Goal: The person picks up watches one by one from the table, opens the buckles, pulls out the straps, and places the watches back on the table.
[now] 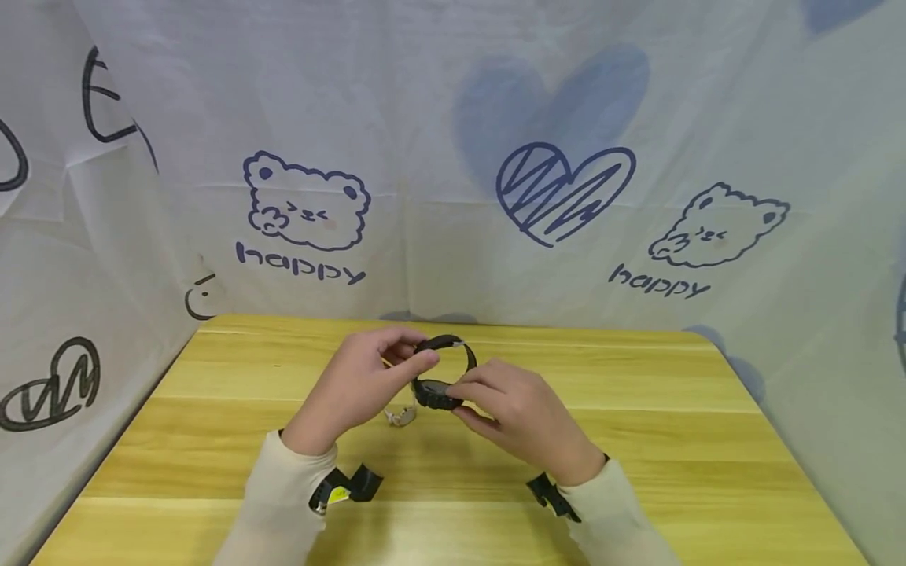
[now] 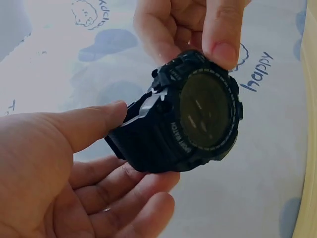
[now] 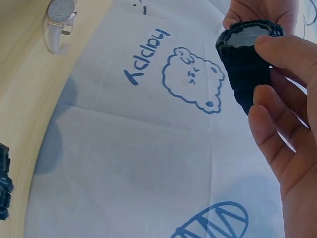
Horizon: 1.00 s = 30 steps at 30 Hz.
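A black digital sport watch [image 1: 436, 395] is held up above the table, its strap curving round in a loop. My left hand [image 1: 368, 377] grips the strap, thumb on one side and fingers behind, as the left wrist view shows. With thumb and fingers my right hand [image 1: 520, 409] pinches the watch case at its edge. The dark round face [image 2: 205, 111] points toward the left wrist camera. In the right wrist view the watch [image 3: 247, 54] appears from the side. A white-strapped wristwatch [image 1: 401, 417] lies on the table behind the left hand's fingers, partly hidden in the head view.
The wood-patterned table [image 1: 672, 456] spreads beneath both hands. White cloth [image 1: 425, 220] printed with bears and hearts hangs behind and at the sides. Black camera straps [image 1: 364, 482] sit at the wrists. A dark object [image 3: 4, 181], cut off, shows at the right wrist view's left edge.
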Each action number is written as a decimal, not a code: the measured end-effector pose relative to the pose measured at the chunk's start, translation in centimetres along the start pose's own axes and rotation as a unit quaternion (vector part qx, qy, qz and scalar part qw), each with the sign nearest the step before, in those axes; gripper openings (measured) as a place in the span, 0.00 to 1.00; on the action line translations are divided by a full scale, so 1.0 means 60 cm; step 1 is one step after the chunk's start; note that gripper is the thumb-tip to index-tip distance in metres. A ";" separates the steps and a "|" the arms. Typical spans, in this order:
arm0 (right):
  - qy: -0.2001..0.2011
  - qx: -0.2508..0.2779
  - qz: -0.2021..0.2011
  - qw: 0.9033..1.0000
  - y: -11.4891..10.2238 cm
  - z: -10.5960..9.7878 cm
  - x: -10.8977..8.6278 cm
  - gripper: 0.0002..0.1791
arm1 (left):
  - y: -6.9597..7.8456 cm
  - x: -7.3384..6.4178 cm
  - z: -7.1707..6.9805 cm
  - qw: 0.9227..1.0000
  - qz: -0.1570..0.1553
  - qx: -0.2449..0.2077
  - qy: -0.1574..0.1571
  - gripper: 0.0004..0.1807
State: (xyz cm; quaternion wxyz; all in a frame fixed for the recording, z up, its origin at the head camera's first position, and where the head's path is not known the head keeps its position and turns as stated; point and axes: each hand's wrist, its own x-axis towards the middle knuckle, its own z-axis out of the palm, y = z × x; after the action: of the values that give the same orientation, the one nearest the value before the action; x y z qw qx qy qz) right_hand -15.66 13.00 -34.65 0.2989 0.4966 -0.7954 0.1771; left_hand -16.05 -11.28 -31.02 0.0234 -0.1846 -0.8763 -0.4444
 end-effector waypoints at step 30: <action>0.031 0.016 0.128 0.991 -0.048 -0.079 0.021 0.12 | 0.049 -0.030 0.012 0.952 0.275 0.125 0.038 0.16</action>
State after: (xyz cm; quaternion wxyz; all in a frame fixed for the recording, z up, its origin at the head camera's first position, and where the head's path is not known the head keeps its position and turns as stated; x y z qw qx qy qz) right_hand -12.09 13.62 -30.32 0.2905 0.3894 -0.8398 0.2423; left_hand -13.27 -9.66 -29.54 0.2013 -0.3973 -0.8384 -0.3142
